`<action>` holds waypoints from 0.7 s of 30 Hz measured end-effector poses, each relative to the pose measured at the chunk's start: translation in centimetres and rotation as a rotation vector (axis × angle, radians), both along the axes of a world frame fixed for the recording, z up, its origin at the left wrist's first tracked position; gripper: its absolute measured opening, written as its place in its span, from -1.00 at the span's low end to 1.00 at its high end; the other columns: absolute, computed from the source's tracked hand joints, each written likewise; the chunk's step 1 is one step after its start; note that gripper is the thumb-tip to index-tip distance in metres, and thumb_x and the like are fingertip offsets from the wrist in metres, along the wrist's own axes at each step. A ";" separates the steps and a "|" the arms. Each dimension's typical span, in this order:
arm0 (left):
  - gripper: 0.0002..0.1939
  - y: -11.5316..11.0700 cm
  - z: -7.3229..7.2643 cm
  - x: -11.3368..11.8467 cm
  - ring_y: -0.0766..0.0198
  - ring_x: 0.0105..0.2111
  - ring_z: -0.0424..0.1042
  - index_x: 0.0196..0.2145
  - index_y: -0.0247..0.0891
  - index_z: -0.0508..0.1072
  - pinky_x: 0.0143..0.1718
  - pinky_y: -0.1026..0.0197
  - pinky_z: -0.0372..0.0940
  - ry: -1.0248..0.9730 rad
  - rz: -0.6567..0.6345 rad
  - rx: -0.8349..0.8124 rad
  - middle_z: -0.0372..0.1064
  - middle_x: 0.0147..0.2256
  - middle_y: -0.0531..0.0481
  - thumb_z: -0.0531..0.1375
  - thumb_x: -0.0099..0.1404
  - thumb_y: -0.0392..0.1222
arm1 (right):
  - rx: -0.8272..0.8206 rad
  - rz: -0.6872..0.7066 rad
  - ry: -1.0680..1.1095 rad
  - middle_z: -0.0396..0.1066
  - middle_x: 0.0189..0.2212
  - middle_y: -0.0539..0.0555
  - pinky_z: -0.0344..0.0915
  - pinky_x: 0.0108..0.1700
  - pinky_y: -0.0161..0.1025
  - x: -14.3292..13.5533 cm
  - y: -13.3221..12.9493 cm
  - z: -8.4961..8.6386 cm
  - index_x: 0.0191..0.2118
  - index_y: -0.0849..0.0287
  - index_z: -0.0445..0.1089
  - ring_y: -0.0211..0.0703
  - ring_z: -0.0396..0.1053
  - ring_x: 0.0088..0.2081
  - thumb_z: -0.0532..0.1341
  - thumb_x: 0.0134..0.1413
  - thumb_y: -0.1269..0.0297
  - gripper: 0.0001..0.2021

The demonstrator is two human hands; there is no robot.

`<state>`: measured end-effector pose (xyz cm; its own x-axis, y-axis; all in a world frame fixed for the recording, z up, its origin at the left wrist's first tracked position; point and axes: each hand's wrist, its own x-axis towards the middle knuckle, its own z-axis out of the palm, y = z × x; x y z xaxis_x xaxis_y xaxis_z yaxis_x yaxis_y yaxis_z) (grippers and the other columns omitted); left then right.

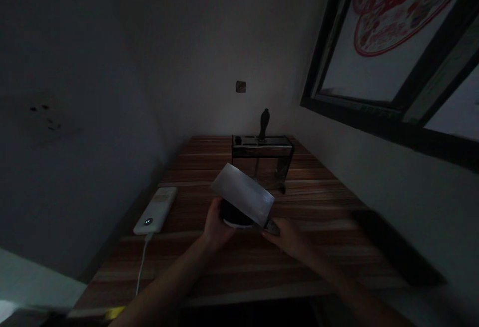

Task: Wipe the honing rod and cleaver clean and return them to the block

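My right hand (pixel 286 234) is closed around the dark handle of a cleaver (pixel 245 191). Its broad grey blade slants up to the left in front of me. Under the blade, my left hand (pixel 217 224) grips a dark rounded object with a white lower rim (pixel 234 215), whose kind I cannot make out. The blade overlaps this object's upper part, and whether the two touch is unclear. Just beyond the blade stands a knife block (pixel 262 147) with a clear front. One knife with a dark handle (pixel 264 123) is upright in it.
On the left of the striped wooden table (pixel 318 257) lies a white power bank (pixel 156 209) with a white cable (pixel 141 267). A long dark object (pixel 396 247) lies at the right edge. Walls close in the table, with a framed window (pixel 374 67) at right. The light is dim.
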<state>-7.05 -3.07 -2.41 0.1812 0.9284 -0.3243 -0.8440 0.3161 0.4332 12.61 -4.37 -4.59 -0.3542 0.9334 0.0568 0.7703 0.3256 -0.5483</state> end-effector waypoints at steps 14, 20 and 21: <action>-0.74 0.2 -0.2 0.3 0.10 -0.16 0.42 -0.32 -0.27 0.45 0.01 0.00 0.17 -0.078 -0.003 -0.047 0.51 -0.34 -0.05 0.01 0.24 -0.13 | 0.162 0.090 -0.239 0.48 -0.42 0.13 0.14 -0.39 -0.30 0.4 0.2 -0.2 -0.33 0.16 0.38 -0.09 0.42 -0.38 0.04 0.06 0.03 -0.68; -0.81 0.8 -0.3 -0.6 0.17 -0.20 0.44 -0.31 -0.22 0.45 -0.07 0.10 0.26 0.039 0.133 -0.044 0.49 -0.37 0.02 0.06 0.19 -0.18 | 0.195 0.024 -0.078 0.47 -0.39 0.10 0.16 -0.37 -0.30 0.6 0.2 -1.1 -0.30 0.15 0.37 -0.09 0.42 -0.36 0.06 0.04 0.07 -0.72; -0.82 0.9 -0.2 -0.8 0.18 -0.22 0.45 -0.33 -0.22 0.45 -0.09 0.12 0.28 0.056 0.161 -0.033 0.49 -0.39 0.02 0.07 0.18 -0.19 | 0.198 0.006 -0.057 0.47 -0.40 0.10 0.17 -0.37 -0.29 0.6 0.2 -1.2 -0.31 0.15 0.37 -0.08 0.42 -0.37 0.06 0.04 0.07 -0.72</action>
<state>-7.88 -2.15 -2.57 0.0120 0.9326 -0.3606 -0.8596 0.1938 0.4728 13.26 -4.22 -5.82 -0.3672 0.9041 0.2185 0.7959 0.4269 -0.4292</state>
